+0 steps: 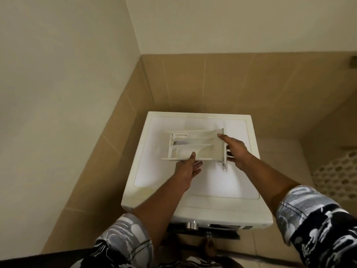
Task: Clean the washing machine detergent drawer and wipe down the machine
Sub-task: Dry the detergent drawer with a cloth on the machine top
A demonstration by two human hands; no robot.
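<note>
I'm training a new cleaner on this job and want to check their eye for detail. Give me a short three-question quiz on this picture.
1. True or false: the detergent drawer is slotted into the front of the washing machine.
2. The left hand grips the drawer's near long side. What does the right hand hold? A) the drawer's front-panel end B) a cloth C) nothing
3. Fill in: both hands hold the drawer over the machine's ___.

Key: 1 false, the drawer is out of the machine; 2 A; 3 top.
</note>
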